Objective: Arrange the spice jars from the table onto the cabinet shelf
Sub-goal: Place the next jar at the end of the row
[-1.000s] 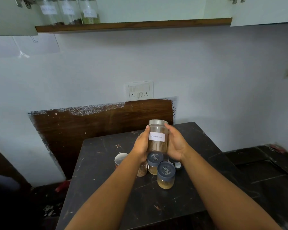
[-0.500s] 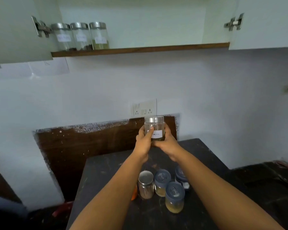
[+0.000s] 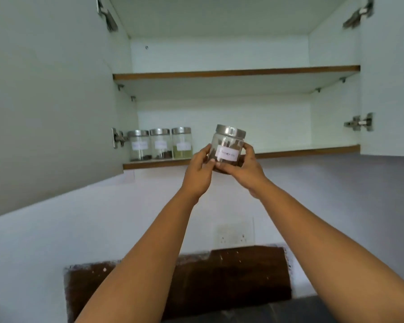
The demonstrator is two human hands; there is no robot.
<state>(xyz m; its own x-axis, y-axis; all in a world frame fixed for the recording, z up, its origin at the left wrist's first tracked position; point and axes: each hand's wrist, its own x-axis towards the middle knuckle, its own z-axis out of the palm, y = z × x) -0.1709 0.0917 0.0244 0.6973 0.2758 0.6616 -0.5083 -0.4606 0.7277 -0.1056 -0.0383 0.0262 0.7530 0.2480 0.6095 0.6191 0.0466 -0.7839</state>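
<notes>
Both hands, left [image 3: 197, 170] and right [image 3: 244, 169], grip one labelled spice jar [image 3: 228, 148], fingers curled round it

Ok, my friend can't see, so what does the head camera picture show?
Two hands, left hand and right hand, hold up a glass spice jar with a silver lid and white label, in front of an open cabinet's lower shelf. Three similar jars stand in a row at the shelf's left end.
</notes>
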